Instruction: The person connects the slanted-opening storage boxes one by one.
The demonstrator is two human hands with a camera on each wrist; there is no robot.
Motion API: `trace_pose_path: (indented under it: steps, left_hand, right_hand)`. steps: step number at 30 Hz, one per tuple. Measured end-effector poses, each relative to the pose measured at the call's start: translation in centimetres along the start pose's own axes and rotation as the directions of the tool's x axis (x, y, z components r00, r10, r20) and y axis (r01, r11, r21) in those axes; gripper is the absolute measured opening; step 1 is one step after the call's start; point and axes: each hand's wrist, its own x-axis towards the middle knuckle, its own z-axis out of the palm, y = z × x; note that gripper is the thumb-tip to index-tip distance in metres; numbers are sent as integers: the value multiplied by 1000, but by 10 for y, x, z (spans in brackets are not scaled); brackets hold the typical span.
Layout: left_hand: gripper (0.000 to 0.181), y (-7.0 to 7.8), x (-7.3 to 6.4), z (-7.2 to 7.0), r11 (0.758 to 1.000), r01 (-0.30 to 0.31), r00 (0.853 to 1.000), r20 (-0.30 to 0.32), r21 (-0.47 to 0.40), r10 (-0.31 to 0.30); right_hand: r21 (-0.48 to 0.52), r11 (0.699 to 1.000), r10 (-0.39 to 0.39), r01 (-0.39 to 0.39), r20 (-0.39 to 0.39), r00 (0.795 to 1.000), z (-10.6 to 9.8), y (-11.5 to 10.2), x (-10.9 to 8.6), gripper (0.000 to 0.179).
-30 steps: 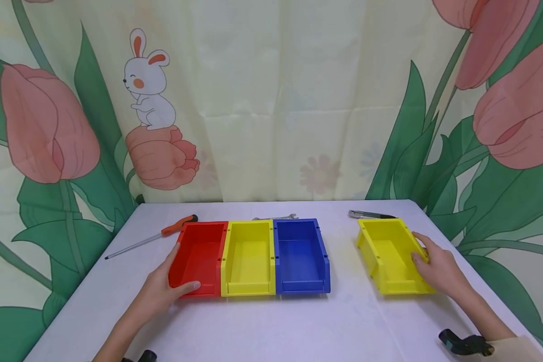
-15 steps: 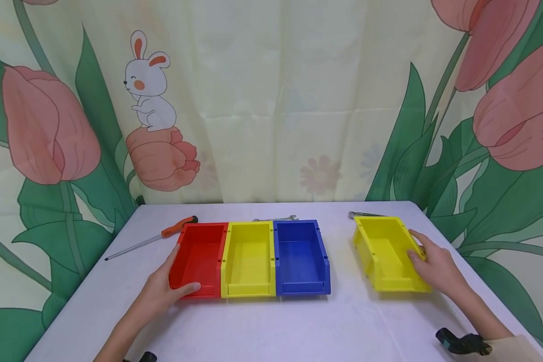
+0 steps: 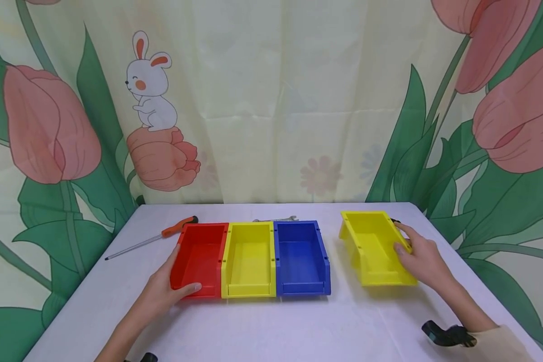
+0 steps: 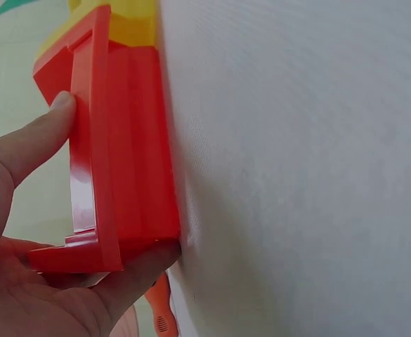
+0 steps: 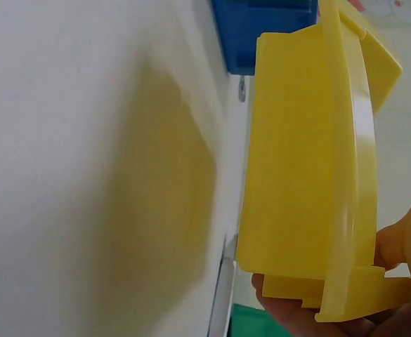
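In the head view, a red storage bin (image 3: 202, 261), a yellow bin (image 3: 249, 259) and a blue bin (image 3: 301, 259) stand side by side on the white table. My left hand (image 3: 160, 289) grips the red bin at its left side, thumb (image 4: 40, 137) over the wall and fingers along the outside. My right hand (image 3: 427, 259) holds a second yellow bin (image 3: 373, 251) by its right wall. The right wrist view shows this bin (image 5: 293, 154) raised off the table, its shadow below, thumb on one side of the wall and fingers on the other.
Left of the red bin lies a screwdriver (image 3: 156, 237) with an orange handle. A wrench (image 3: 276, 218) lies behind the bins. The dark end of a tool (image 3: 394, 220) shows behind the lifted bin. A printed curtain (image 3: 271, 125) hangs behind the table.
My right hand has lifted the second yellow bin and moved it left, towards the blue bin. It now covers most of the tool behind it. My left hand stays on the red bin.
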Motion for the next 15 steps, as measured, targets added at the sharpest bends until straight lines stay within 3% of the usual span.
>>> trace_pose_path:
  steps: [15]
  left_hand:
    - [126, -1, -1, 0, 1000, 1, 1000, 2, -12, -1]
  right_hand:
    - [48, 998, -34, 36, -40, 999, 7, -35, 4, 61]
